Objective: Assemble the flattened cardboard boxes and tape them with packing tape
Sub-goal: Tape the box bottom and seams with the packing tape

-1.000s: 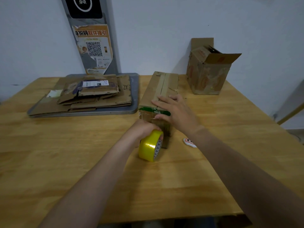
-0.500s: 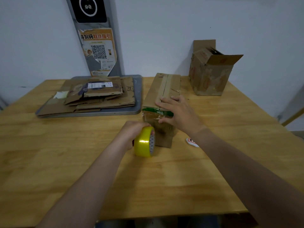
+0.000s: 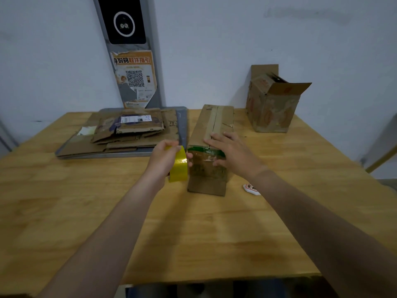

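A long closed cardboard box lies on the wooden table, its near end facing me, with a tape strip along the top seam. My left hand grips a yellow roll of packing tape just left of the box's near end. My right hand rests on the box's near top edge, fingers spread flat over the seam and the thumb on the end face. A stack of flattened cardboard boxes lies on a grey tray at the back left.
An upright cardboard box with open flaps stands at the back right by the wall. A small white sticker-like object lies on the table right of the long box. A grey post with a QR poster stands behind the tray.
My left hand has lifted the tape roll from low in front of the box's end up and to the left side of it. My right hand has stayed on the box.
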The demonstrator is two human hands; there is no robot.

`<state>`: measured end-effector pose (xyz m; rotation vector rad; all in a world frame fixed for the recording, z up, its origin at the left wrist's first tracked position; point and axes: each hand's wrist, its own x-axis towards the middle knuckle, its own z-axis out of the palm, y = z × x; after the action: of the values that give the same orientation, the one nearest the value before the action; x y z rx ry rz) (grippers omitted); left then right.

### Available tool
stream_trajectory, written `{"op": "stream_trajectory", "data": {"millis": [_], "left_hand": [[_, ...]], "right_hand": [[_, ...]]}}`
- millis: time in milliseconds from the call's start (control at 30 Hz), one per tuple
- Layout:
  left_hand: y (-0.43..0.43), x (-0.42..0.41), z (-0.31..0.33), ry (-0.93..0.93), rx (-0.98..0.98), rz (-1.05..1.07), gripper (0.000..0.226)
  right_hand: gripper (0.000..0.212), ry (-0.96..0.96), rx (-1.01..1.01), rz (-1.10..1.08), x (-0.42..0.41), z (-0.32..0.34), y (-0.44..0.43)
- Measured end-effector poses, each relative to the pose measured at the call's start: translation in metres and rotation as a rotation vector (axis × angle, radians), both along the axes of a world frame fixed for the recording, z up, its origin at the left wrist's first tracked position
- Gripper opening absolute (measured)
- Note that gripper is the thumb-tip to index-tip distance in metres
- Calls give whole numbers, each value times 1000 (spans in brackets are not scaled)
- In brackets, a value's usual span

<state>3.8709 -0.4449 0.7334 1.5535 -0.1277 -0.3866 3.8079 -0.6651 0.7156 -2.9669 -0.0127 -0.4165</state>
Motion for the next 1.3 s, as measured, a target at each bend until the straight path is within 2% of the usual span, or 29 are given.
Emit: {"op": "stream_trajectory", "data": {"millis": [67,100,167,200,267,333,433,533,667,833,967,1200,1233,1300], "left_hand": [[6,-6,5,-50,46,-36,16],[9,-9,7,-80,78,-48,17],[15,-17,12,-142,140,-75,20],[17,-22,15,-170,154,-91,22],[15,-33,22,-236,157,-100,25],[10,-42,27,-321,162,-77,26],[1,-53,32,-403,127,-56,24],[-5,-59,34,-404,13,2,18],[-17,-60,35,-626,34,95,24],[-28,-60,25,-753,18,119,24],[-37,-50,15,-582,-4,48,28],[-46,-37,0,-433,-57,-73,34],[-46,-35,-1,-395,-79,-73,38],[-41,-29,0,-277,-139,-126,68]], "right_hand": [[70,-81,-43,-48,-10,7,8],[63,-168,16,-73,-16,10,16],[45,-285,274,-64,-29,12,34],[39,-251,442,-30,-35,13,43],[39,-56,773,55,-44,13,59],[33,68,982,113,-50,13,71],[17,-50,1161,192,-51,11,82],[18,-126,1278,292,-56,8,89],[24,-222,1188,317,-58,6,87],[49,-27,1167,126,-51,12,73],[42,14,1185,118,-53,12,61],[36,37,1144,123,-54,22,48],[34,35,1123,118,-55,21,45],[36,49,1032,85,-57,20,40]]}}
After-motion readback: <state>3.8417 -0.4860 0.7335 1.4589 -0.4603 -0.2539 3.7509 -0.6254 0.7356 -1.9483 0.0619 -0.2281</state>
